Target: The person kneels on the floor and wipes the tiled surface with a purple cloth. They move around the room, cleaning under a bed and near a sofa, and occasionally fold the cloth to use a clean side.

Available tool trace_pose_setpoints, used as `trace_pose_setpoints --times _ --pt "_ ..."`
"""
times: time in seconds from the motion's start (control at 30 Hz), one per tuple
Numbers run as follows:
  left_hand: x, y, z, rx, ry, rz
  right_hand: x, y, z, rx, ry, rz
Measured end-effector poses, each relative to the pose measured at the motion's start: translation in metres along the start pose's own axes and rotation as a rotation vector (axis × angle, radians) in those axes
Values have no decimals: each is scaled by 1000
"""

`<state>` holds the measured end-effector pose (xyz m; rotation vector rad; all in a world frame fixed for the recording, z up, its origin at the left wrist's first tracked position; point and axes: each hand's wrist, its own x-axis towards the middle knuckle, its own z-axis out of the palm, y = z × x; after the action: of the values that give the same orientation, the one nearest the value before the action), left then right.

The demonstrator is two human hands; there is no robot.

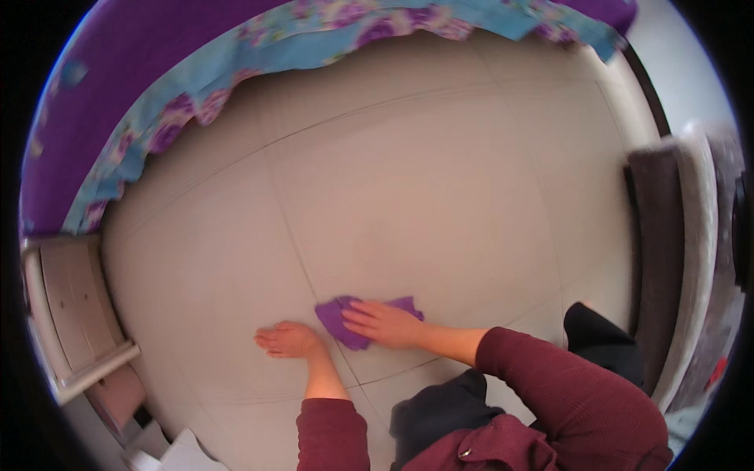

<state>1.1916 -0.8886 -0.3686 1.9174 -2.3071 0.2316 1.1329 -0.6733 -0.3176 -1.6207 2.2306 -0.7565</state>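
My right hand lies flat on a purple cloth, pressing it against the tiled floor. The cloth is crumpled and shows on both sides of the hand; part of it is hidden under the palm. To the left of the cloth, apart from it, is my left hand, with its fingers pointing left and nothing held in it. Whether the left hand rests on the floor or hovers just above it I cannot tell.
A bed with a purple cover and a floral ruffled skirt spans the far side and upper left. A pale drawer cabinet stands at the left. Grey upholstered furniture lines the right. My dark-clothed knee is near the bottom.
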Motion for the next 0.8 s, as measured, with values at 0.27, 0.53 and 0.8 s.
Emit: trace_pose_setpoints --times 0.27,0.53,0.8 --pt "5 -9 14 113 132 56 -127 -13 -4 -33 78 65" --pt "27 -4 2 179 -17 70 -144 56 -62 -287 380 779" --pt "33 1 -13 -309 -535 418 -373 155 -126 -466 690 1537"
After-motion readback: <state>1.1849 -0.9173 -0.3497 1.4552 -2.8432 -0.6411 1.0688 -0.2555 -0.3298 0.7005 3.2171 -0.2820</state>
